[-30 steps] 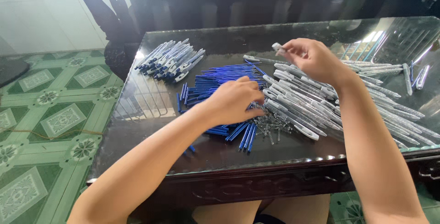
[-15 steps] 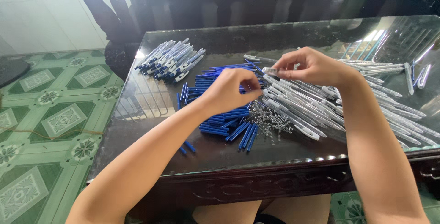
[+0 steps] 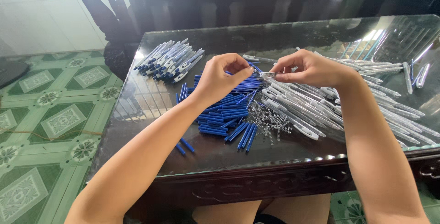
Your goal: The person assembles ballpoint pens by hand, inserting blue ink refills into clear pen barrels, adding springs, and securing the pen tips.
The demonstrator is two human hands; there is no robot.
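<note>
Pen barrel (image 3: 268, 74): pinched in the right hand (image 3: 311, 70), above mid-tabletop (image 3: 321, 31).
Left hand (image 3: 222, 77): grip narrowed on a blue part, too small to name.
Change: left hand had risen from the blue refills (image 3: 224, 114) to meet the barrel; joining looked under way.
Around: springs (image 3: 270, 121), finished pens (image 3: 169, 59) at far left corner.

Both forearms raised, left hand (image 3: 222, 77) and right hand (image 3: 306, 69) pinched fingertip to fingertip

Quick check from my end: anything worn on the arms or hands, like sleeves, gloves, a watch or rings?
Nothing visible. The left hand and right hand are bare, with no gloves, rings or watch showing. Both forearms are uncovered right to the frame edge.
</note>
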